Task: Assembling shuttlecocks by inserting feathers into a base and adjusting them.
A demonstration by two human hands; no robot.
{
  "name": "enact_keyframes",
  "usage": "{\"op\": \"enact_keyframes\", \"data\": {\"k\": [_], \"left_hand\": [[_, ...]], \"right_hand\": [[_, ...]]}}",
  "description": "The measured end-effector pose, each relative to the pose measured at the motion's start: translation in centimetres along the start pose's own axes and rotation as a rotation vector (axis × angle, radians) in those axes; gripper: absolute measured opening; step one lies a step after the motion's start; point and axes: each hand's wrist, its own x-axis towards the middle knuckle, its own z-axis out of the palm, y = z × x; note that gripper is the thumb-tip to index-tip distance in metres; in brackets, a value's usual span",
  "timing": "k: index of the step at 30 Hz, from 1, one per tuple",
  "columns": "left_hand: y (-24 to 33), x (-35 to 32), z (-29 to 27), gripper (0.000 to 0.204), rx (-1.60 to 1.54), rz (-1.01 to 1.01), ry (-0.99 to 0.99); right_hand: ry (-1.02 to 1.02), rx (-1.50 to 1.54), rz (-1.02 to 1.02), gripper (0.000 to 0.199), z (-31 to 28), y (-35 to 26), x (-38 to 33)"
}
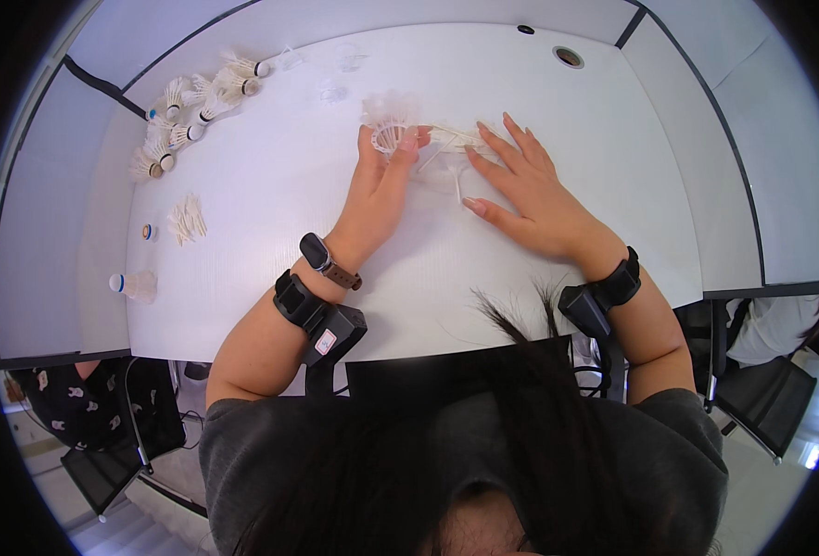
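My left hand (384, 185) is closed around a pale plastic shuttlecock skirt (391, 119), its ribbed ring turned toward me and its wider end pointing away. To the right of it, my right hand (530, 190) lies with fingers spread at a loose heap of thin white sticks (454, 139), the fingertips at the edge of the heap. One short white stick (457, 185) lies nearer me, close to the right thumb. Some translucent material shows under the sticks; I cannot make out what it is.
Several feather shuttlecocks (185, 132) crowd the back left. Nearer stand a pile of short white sticks (188, 220), a small round cap-like piece (148, 232) and a plastic shuttlecock (134, 285). Clear plastic pieces (332, 94) lie at the back. White partitions (706, 157) enclose the table; a cable hole (569, 57) is back right.
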Motion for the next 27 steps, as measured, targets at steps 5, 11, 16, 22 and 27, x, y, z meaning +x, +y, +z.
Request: {"op": "enact_keyframes", "data": {"k": [5, 11, 16, 22, 27], "left_hand": [[-0.2, -0.1, 0.0, 0.045, 0.012, 0.062, -0.105], [1.4, -0.7, -0.3, 0.041, 0.909, 0.664, -0.056], [1.4, -0.5, 1.6, 0.035, 0.960, 1.232, -0.199], [0.6, -0.7, 2.1, 0.027, 1.008, 1.397, -0.188], [0.4, -0.8, 1.9, 0.033, 1.088, 1.412, -0.313]], "right_hand": [[0.051, 0.046, -0.015, 0.061, 0.0, 0.0, 0.2], [0.103, 0.124, -0.026, 0.053, 0.0, 0.4, 0.1], [0.115, 0.174, -0.033, 0.050, 0.2, 1.0, 0.4], [0.134, 0.131, -0.013, 0.048, 0.7, 1.0, 0.2], [0.142, 0.105, -0.001, 0.048, 1.1, 1.3, 0.1]]}}
